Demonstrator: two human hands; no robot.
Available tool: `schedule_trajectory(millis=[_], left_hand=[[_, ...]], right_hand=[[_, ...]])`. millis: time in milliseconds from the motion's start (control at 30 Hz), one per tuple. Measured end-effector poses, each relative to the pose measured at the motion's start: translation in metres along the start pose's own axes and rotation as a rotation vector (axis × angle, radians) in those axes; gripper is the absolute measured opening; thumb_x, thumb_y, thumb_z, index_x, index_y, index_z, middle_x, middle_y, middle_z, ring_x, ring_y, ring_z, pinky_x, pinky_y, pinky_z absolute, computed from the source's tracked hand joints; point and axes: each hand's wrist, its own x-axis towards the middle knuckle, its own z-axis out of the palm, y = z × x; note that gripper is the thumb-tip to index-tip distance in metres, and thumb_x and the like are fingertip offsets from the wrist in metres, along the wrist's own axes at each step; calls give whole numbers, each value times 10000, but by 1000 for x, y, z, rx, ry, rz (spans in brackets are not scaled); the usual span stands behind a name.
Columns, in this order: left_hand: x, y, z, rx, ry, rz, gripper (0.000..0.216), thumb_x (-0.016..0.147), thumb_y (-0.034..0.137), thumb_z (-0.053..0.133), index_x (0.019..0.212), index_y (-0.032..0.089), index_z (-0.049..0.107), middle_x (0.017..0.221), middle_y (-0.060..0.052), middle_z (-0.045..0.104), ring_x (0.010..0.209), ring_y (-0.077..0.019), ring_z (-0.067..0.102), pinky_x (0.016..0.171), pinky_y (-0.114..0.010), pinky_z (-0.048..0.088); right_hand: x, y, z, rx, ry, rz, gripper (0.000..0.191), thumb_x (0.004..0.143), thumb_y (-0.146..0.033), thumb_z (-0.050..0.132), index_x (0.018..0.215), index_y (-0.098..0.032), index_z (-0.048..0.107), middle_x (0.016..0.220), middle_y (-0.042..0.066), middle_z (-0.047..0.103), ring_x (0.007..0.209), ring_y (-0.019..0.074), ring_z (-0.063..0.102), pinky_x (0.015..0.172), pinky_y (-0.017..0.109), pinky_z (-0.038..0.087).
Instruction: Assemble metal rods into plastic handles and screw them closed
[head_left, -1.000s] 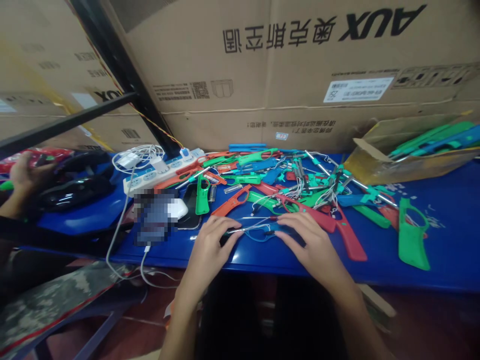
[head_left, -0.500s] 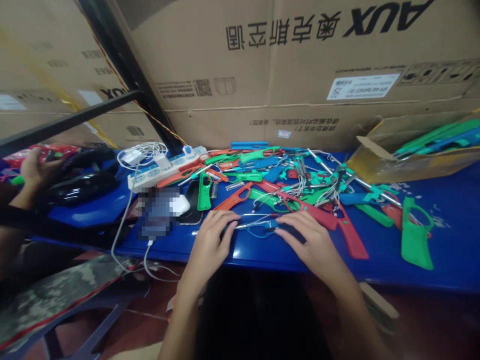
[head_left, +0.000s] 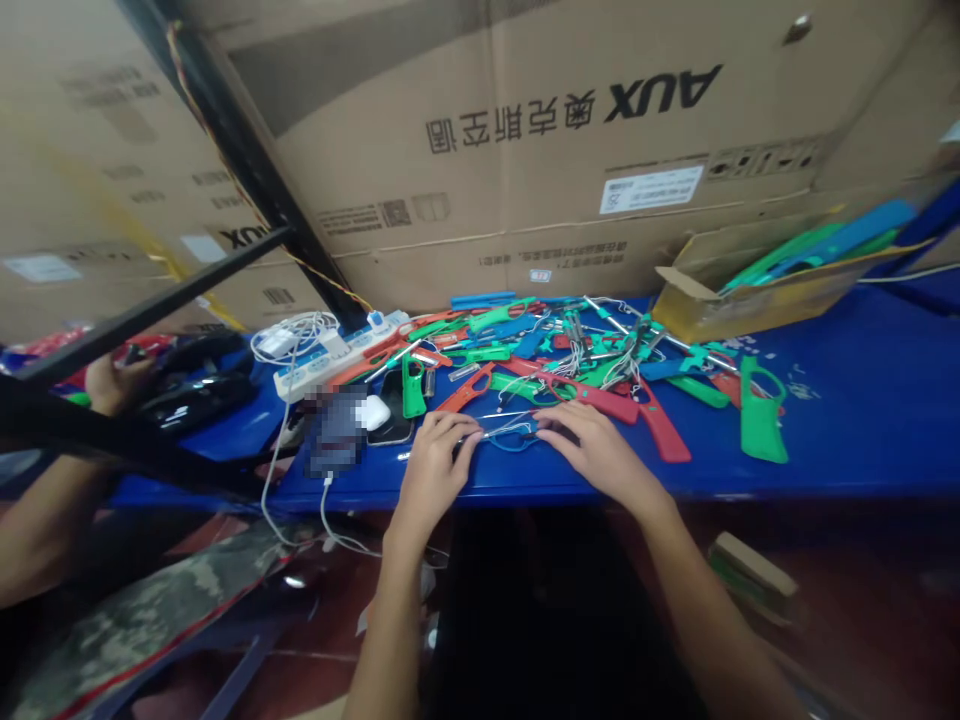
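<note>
Low over the table's near edge, my left hand [head_left: 441, 455] is closed, thumb and fingers pinched on the left end of a thin metal tube [head_left: 491, 434] with white wires along it. My right hand [head_left: 596, 445] is closed in a pinch at the right end of the same piece, a blue lighter [head_left: 514, 441] with a looped trigger guard. Its ends are hidden under my fingers. Just beyond lie a red gun-shaped lighter handle [head_left: 666, 428], an orange handle [head_left: 466, 390] and a pile of wired metal tubes [head_left: 574, 345].
A green handle [head_left: 763, 420] lies to the right. A cardboard box [head_left: 735, 315] of coloured handles stands at back right. On the left are a power strip [head_left: 304, 378], phones and cables. Beyond a black metal frame [head_left: 225, 280], another person's hand [head_left: 116, 380] works.
The head view has turned, so the table's right part sits further left and higher. Both hands stay on the blue piece; the black part near my right fingertips is now hardly visible.
</note>
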Motion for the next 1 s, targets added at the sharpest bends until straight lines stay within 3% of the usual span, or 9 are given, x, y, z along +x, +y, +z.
schedule_trajectory(millis=[233, 467, 633, 767, 867, 1000], left_hand=[[-1, 1, -2, 2, 16, -22, 168, 1021, 260, 570, 1149, 220, 672, 1132, -72, 720, 1127, -260, 577, 1005, -469, 488], [-5, -5, 2, 8, 82, -76, 173, 1011, 282, 591, 1166, 240, 656, 1145, -69, 705, 1160, -270, 570, 1025, -470, 484], [4, -7, 2, 22, 133, -39, 193, 1015, 266, 582, 1195, 251, 652, 1181, -70, 701, 1169, -270, 582, 1030, -466, 475], [47, 3, 6, 8, 63, 86, 189, 1057, 221, 478, 1128, 224, 654, 1108, -58, 711, 1064, -218, 641, 964, -391, 515], [98, 12, 21, 209, -102, 277, 242, 1055, 186, 438, 1165, 202, 654, 1110, -77, 703, 1039, -225, 645, 897, -369, 543], [165, 9, 50, 285, -287, 406, 328, 949, 35, 502, 1170, 177, 698, 1163, -92, 696, 1089, -236, 640, 943, -367, 525]], right_hand=[[-2, -4, -3, 11, 63, 21, 182, 1005, -254, 582, 1139, -215, 699, 1034, 58, 765, 976, 213, 719, 910, 379, 577], [-4, -1, 0, -18, 120, 12, 194, 1007, -269, 567, 1144, -248, 703, 1042, 60, 767, 1000, 242, 722, 945, 425, 580], [-4, 0, 3, -23, 107, 11, 178, 1021, -263, 565, 1150, -247, 687, 1084, 57, 765, 1032, 247, 714, 981, 443, 555], [-3, -1, 4, -60, 88, -38, 151, 1026, -265, 570, 1122, -237, 683, 1068, 59, 768, 998, 252, 708, 947, 459, 543], [-2, 0, 4, -63, 132, -58, 150, 1027, -264, 564, 1099, -227, 691, 1024, 60, 771, 956, 240, 707, 905, 430, 543], [-3, 6, 1, -43, 257, 26, 213, 1046, -260, 495, 1036, -232, 706, 993, 61, 783, 938, 241, 726, 887, 407, 550]])
